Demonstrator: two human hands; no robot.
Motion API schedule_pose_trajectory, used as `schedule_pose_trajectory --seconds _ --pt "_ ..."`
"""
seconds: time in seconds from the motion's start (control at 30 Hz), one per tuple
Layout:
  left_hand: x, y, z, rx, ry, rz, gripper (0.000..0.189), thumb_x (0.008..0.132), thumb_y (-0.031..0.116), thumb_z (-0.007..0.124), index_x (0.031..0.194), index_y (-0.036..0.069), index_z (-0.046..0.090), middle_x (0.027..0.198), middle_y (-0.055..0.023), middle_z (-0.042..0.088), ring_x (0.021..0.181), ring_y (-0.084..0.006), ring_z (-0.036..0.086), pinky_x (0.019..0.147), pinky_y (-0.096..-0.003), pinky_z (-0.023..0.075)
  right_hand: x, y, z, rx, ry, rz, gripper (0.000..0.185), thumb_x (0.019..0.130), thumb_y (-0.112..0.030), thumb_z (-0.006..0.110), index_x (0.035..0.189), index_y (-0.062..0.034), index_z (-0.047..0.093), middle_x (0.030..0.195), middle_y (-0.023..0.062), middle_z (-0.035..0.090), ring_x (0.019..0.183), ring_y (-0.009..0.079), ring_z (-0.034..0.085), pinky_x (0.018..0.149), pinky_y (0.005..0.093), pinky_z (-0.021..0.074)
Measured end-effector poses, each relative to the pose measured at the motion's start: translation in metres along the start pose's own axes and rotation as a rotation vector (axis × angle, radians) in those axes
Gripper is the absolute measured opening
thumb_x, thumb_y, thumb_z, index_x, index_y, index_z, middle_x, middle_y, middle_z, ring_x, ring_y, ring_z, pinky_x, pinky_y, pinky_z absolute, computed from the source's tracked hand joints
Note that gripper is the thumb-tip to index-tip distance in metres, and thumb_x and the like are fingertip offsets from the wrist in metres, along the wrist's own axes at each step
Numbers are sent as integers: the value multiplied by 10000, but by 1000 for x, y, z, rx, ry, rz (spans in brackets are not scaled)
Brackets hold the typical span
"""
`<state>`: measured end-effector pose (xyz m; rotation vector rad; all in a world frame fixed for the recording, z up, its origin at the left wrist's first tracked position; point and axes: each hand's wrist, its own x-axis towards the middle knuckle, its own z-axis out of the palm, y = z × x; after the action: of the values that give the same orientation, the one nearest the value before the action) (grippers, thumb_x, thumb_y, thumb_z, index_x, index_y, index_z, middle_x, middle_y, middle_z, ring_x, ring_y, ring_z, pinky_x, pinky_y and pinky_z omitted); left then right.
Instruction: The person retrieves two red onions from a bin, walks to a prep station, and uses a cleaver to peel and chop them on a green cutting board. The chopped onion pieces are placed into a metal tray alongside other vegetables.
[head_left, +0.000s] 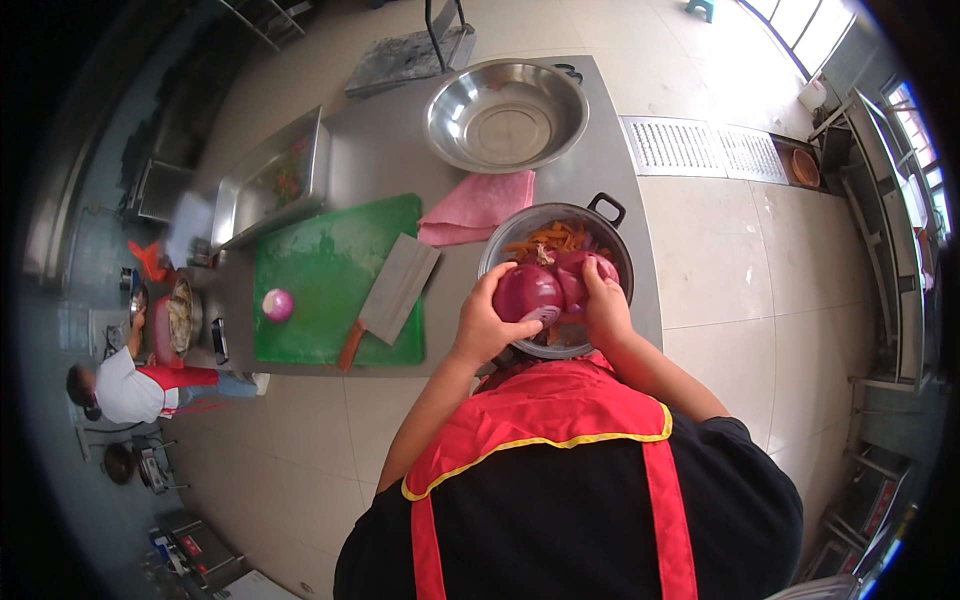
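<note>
Over a metal pot (493, 241) with two black handles, my left hand (484, 315) grips a red onion (523, 292) with a cut or peeled patch at its lower end. My right hand (606, 304) is on purple-red onion skin or another onion (577, 276) close beside it; which of these is hard to tell. Orange peelings (561, 236) lie in the pot. On the green cutting board (322, 247) to the left are a peeled onion (278, 305) and a cleaver (400, 289) with a wooden handle. A folded pink cloth (480, 206) lies above the pot.
A steel basin (506, 116) stands at the table's far end. A rectangular steel tray (270, 180) holding red and green pieces is beyond the board. Another person (131, 386) in a red apron works at the left, near a bowl (182, 319) of food and a phone (219, 341).
</note>
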<state>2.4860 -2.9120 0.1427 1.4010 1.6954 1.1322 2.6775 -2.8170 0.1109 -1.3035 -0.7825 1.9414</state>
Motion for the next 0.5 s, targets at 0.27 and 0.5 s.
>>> schedule_pose_trajectory --seconds 0.27,0.5 --pt "-6 -29 -9 -1222 18 -331 638 835 186 805 1392 16 543 1296 -128 649 1212 -279 628 1041 -460 526 4 -17 -17 126 32 130 548 1063 -477 540 1469 -117 463 1344 141 623 1153 332 683 834 504 639" --pt "-4 -20 -2 -1432 88 -523 564 894 260 774 1382 74 561 1322 -126 650 1218 -318 630 976 -519 559 -9 -40 -17 -1156 -177 -116 509 963 -466 679 1017 39 711 938 167 751 849 305 740 732 399 582"
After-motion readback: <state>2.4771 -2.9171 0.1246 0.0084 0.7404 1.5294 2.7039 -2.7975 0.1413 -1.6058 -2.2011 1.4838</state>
